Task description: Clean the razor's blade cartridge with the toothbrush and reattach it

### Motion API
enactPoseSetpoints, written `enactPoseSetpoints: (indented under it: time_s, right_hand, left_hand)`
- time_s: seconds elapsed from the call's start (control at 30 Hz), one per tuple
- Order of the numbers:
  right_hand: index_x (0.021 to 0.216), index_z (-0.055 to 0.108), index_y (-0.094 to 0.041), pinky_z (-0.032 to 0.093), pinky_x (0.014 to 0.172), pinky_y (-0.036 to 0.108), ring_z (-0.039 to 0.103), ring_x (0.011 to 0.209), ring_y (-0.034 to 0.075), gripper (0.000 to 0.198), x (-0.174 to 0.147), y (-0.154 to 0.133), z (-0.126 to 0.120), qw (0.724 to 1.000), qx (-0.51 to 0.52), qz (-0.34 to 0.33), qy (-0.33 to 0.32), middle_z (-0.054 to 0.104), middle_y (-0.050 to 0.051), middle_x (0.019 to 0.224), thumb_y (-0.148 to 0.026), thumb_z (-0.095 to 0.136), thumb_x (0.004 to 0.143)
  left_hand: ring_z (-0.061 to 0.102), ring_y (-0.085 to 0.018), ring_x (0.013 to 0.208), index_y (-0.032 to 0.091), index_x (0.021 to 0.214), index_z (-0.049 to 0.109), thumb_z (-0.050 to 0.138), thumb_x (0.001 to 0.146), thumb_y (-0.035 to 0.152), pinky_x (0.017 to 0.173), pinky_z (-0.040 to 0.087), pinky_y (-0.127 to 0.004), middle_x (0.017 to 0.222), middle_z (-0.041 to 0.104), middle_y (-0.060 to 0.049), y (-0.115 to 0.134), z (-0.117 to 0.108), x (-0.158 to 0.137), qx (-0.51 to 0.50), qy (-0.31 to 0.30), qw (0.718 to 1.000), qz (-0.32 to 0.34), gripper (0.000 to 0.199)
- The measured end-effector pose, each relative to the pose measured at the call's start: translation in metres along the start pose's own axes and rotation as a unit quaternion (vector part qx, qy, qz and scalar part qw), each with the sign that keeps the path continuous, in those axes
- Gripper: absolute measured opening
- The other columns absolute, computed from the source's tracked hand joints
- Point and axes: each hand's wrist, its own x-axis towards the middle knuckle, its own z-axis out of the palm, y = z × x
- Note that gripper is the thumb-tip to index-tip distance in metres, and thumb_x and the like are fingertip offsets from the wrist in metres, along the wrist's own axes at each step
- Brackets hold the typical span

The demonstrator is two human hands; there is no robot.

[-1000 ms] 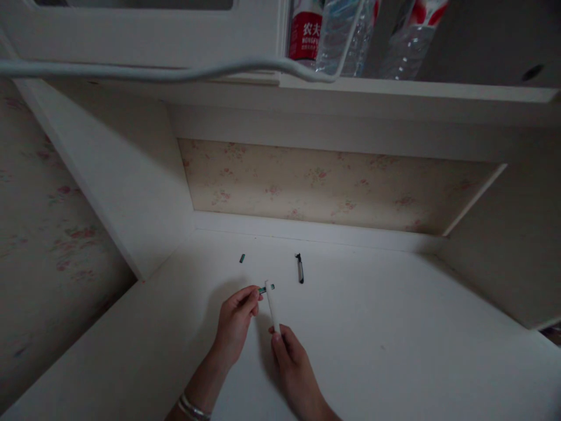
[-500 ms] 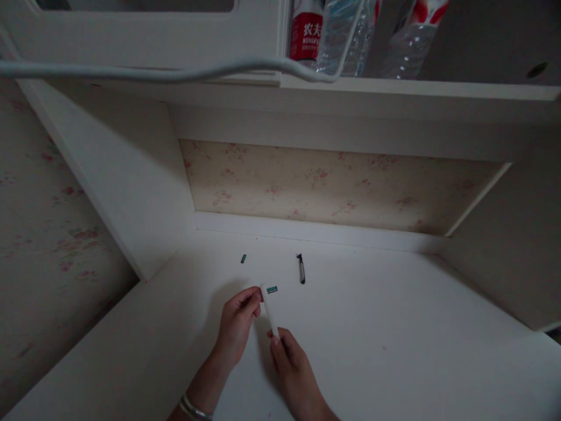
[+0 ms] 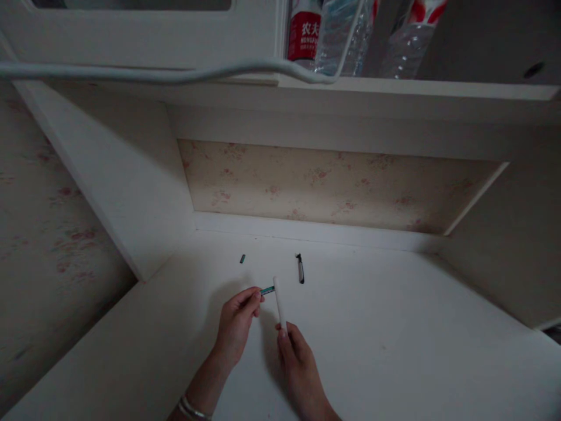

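Observation:
My left hand point(image 3: 236, 321) pinches a small green piece point(image 3: 267, 290) between thumb and fingers, just above the white desk point(image 3: 394, 327). My right hand point(image 3: 294, 354) grips the lower end of a white tube point(image 3: 279, 303), which points up and away from me. The green piece's tip touches or nearly touches the tube's upper end. A silver bracelet point(image 3: 191, 408) sits on my left wrist.
A small dark green bit point(image 3: 242, 258) and a black pen part point(image 3: 300, 269) lie farther back on the desk. Cabinet walls close in the left, back and right. Plastic bottles point(image 3: 346, 35) stand on the shelf above, behind a white rail point(image 3: 153, 71).
The white tube has swung to the right and more upright in my right hand. The green piece now meets the tube's top end; my left hand has barely moved.

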Motion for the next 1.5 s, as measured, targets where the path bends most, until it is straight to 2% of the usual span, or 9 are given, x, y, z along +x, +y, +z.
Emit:
enactPoseSetpoints:
  time_s: [0.17,0.33,0.5,0.67,0.83,1.0,1.17,1.3,1.5]
  right_hand:
    - [0.095,0.062,-0.018,0.039,0.061,0.023,0.048,0.067,0.016,0.043,-0.0025,-0.0011,0.0011,0.999,-0.022,-0.013,-0.033,0.055,0.001,0.074,-0.057,0.046,0.086]
    - [0.096,0.061,-0.018,0.038,0.058,0.022,0.046,0.065,0.015,0.046,-0.0018,-0.0029,0.0014,1.0,-0.016,-0.004,0.004,0.054,0.001,0.075,-0.059,0.042,0.087]
    - [0.095,0.061,-0.018,0.038,0.06,0.023,0.046,0.066,0.015,0.042,-0.0025,-0.0044,0.0025,0.999,-0.023,-0.001,-0.041,0.053,0.0,0.073,-0.056,0.043,0.088]
    - [0.099,0.058,-0.018,0.038,0.063,0.023,0.047,0.07,0.015,0.039,-0.0011,-0.0029,-0.0001,1.0,-0.017,-0.001,-0.006,0.054,0.001,0.078,-0.052,0.04,0.091]
    - [0.097,0.059,-0.018,0.038,0.064,0.023,0.047,0.07,0.016,0.039,-0.0028,-0.0029,0.0004,0.998,-0.022,-0.002,-0.055,0.054,0.001,0.076,-0.052,0.041,0.091]
    - [0.098,0.059,-0.018,0.038,0.061,0.023,0.047,0.068,0.015,0.042,-0.0037,-0.0033,0.001,1.0,-0.026,-0.004,-0.007,0.054,0.001,0.076,-0.054,0.04,0.09]
    - [0.095,0.061,-0.018,0.039,0.065,0.023,0.05,0.073,0.016,0.038,-0.0046,-0.0053,0.0018,0.998,-0.033,-0.009,-0.043,0.057,0.001,0.077,-0.052,0.044,0.089]
    - [0.099,0.058,-0.018,0.039,0.066,0.022,0.049,0.073,0.016,0.038,-0.0038,-0.0041,0.0,1.0,-0.026,-0.009,-0.014,0.057,0.001,0.081,-0.05,0.039,0.092]
    - [0.099,0.06,-0.017,0.039,0.068,0.023,0.05,0.076,0.016,0.038,-0.005,-0.0076,0.0003,0.997,-0.044,-0.01,-0.064,0.057,0.001,0.08,-0.05,0.041,0.091]
  left_hand:
    - [0.041,-0.009,0.058,0.012,0.085,0.07,0.069,0.072,0.031,0.056,0.034,-0.022,0.065,0.056,-0.001,0.0012,0.0008,0.0001,0.003,-0.027,1.0,0.011,0.024]
    - [0.044,-0.009,0.06,0.012,0.088,0.069,0.07,0.071,0.032,0.058,0.036,-0.022,0.075,0.061,-0.004,0.0013,0.0015,0.0003,-0.005,-0.013,1.0,0.003,0.026]
    - [0.042,-0.009,0.058,0.012,0.087,0.07,0.069,0.072,0.032,0.056,0.035,-0.022,0.067,0.056,-0.001,-0.0008,0.0002,0.0001,0.003,-0.023,1.0,0.008,0.024]
    - [0.045,-0.009,0.06,0.013,0.087,0.07,0.071,0.069,0.032,0.057,0.036,-0.022,0.074,0.061,-0.004,-0.0006,0.0006,0.001,-0.014,-0.007,1.0,0.001,0.026]
    - [0.044,-0.009,0.058,0.012,0.087,0.071,0.071,0.069,0.033,0.057,0.036,-0.022,0.072,0.061,-0.004,0.0007,0.0016,0.0001,-0.014,-0.01,1.0,0.004,0.028]
    - [0.045,-0.009,0.059,0.013,0.085,0.071,0.073,0.066,0.033,0.056,0.037,-0.022,0.071,0.062,-0.005,0.0023,0.0026,-0.0008,-0.015,0.003,1.0,-0.003,0.028]
    - [0.043,-0.008,0.057,0.013,0.084,0.071,0.07,0.071,0.031,0.055,0.035,-0.02,0.064,0.057,-0.001,0.0028,0.0022,-0.0005,-0.011,-0.022,1.0,0.003,0.023]
    - [0.045,-0.009,0.059,0.012,0.087,0.07,0.072,0.068,0.031,0.056,0.036,-0.021,0.073,0.062,-0.004,0.0013,0.0018,0.0003,-0.019,-0.001,1.0,-0.003,0.026]
    - [0.043,-0.009,0.056,0.013,0.082,0.07,0.071,0.068,0.032,0.054,0.035,-0.02,0.063,0.056,0.0,0.0013,0.0016,-0.0002,-0.012,-0.012,1.0,0.001,0.024]
